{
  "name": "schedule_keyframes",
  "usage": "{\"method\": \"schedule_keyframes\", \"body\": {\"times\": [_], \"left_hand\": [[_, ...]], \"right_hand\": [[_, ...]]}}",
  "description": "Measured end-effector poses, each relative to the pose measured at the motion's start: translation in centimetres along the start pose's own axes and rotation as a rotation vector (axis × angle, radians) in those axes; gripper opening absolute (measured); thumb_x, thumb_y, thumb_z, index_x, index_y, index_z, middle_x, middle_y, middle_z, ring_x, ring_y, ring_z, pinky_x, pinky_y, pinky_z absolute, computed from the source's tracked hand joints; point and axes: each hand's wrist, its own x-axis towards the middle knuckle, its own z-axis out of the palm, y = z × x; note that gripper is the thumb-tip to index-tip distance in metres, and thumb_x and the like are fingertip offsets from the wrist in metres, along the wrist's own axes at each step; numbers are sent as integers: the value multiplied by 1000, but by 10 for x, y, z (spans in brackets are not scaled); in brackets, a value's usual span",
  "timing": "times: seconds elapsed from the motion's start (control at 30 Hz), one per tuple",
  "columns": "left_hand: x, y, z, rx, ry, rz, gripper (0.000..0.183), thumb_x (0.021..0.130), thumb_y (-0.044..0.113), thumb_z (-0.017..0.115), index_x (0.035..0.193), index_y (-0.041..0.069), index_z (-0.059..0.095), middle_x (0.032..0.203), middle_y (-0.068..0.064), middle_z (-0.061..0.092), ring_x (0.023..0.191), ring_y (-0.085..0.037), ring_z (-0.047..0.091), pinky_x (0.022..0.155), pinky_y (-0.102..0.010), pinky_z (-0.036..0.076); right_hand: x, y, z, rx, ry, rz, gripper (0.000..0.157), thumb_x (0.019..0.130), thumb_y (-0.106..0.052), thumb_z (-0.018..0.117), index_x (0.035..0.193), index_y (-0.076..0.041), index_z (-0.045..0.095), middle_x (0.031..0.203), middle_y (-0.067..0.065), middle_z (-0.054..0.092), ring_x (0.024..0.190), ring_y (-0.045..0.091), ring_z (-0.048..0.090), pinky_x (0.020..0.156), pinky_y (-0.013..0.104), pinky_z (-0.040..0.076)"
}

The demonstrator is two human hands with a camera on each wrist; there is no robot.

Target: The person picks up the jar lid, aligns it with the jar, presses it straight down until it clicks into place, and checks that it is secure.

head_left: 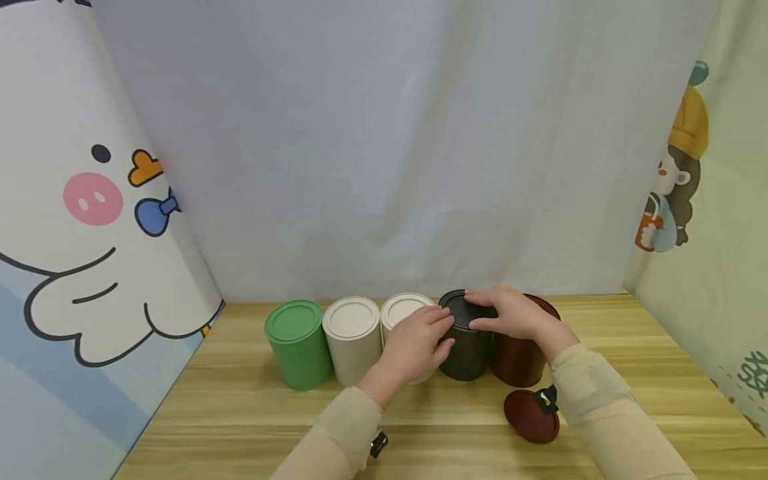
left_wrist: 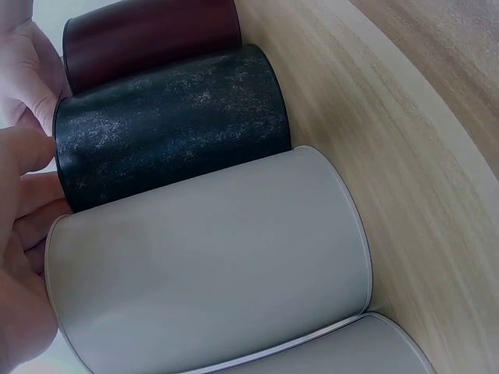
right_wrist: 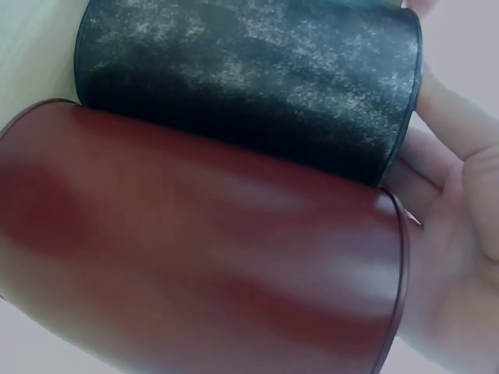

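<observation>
A black can (head_left: pixel 465 357) stands upright in a row, a round black lid (head_left: pixel 463 308) on its top. At the lid's left edge, my left hand (head_left: pixel 414 343) touches the rim with nearly straight fingers, its wrist passing over the front of a white can (head_left: pixel 401 307). Spread over the lid's right side is my right hand (head_left: pixel 510 313), fingers toward the back and thumb toward the front. Beside the black can stands a dark red can (head_left: pixel 517 360), its top partly hidden by the right hand. In the right wrist view, that hand's palm is behind the red can's (right_wrist: pixel 203 241) rim.
A dark red round lid (head_left: pixel 528 420) lies on the wooden table (head_left: pixel 240 427), in front of the red can and near the right sleeve. Another white can (head_left: pixel 352 347) and a green can (head_left: pixel 300 347) continue the row leftward. A pale curtain (head_left: pixel 384 147) hangs behind.
</observation>
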Motion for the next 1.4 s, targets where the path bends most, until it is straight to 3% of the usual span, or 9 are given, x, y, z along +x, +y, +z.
{"method": "schedule_keyframes", "body": {"times": [0.27, 0.6, 1.0, 1.4], "left_hand": [[0, 1, 4, -7, 17, -1, 36, 96, 32, 65, 126, 11, 69, 131, -3, 64, 125, -18, 55, 105, -30, 42], [1, 5, 1, 36, -27, 2, 43, 98, 40, 61, 130, 10, 65, 132, -5, 62, 126, -19, 54, 112, -32, 34], [-2, 25, 0, -64, 133, 96, 41, 94, 34, 68, 125, 8, 67, 124, -7, 66, 121, -21, 58, 110, -36, 39], [-13, 45, 7, -222, 278, 86, 38, 89, 29, 75, 120, 6, 69, 121, -8, 67, 117, -23, 60, 106, -34, 43]], "right_hand": [[-7, 3, 10, 4, 86, -2, 55, 95, -25, 69, 138, 6, 54, 139, 24, 53, 127, 46, 47, 103, 60, 39], [-23, 2, 16, -30, 201, 10, 48, 94, -22, 70, 135, 0, 60, 132, 21, 60, 121, 42, 54, 99, 57, 44], [-47, -1, 14, -41, 336, -83, 46, 89, -11, 74, 131, 2, 62, 125, 17, 65, 114, 38, 60, 93, 55, 49], [-77, -5, 19, -37, 402, -117, 48, 84, -8, 78, 129, 1, 64, 124, 15, 66, 111, 35, 62, 86, 53, 52]]}}
